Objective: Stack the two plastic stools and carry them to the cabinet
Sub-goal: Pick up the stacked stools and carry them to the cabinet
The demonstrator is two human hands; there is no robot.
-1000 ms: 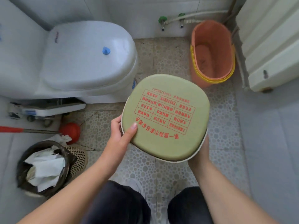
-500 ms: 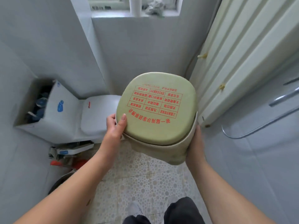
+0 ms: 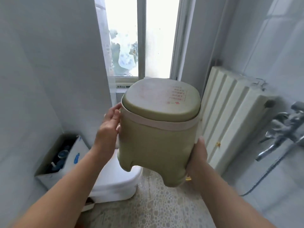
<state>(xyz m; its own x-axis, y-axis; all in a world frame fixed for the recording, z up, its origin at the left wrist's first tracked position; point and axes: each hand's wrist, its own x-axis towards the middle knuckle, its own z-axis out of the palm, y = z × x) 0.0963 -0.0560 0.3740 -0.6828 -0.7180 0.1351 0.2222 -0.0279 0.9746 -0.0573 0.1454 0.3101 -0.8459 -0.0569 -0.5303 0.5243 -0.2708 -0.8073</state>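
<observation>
While I face the window point(image 3: 141, 38), my left hand point(image 3: 108, 127) presses flat on one side of the stacked stools point(image 3: 158, 129) and my right hand point(image 3: 197, 155) grips the other, holding them up in the air above the toilet point(image 3: 115, 178), radiator point(image 3: 230, 116) just beside.

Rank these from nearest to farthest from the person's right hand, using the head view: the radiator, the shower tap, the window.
From the right hand, which holds the green stool's side:
1. Radiator, just to the right of the hand, against the wall.
2. Shower tap, farther right on the side wall.
3. Window, up and straight ahead at the far end of the room.
</observation>
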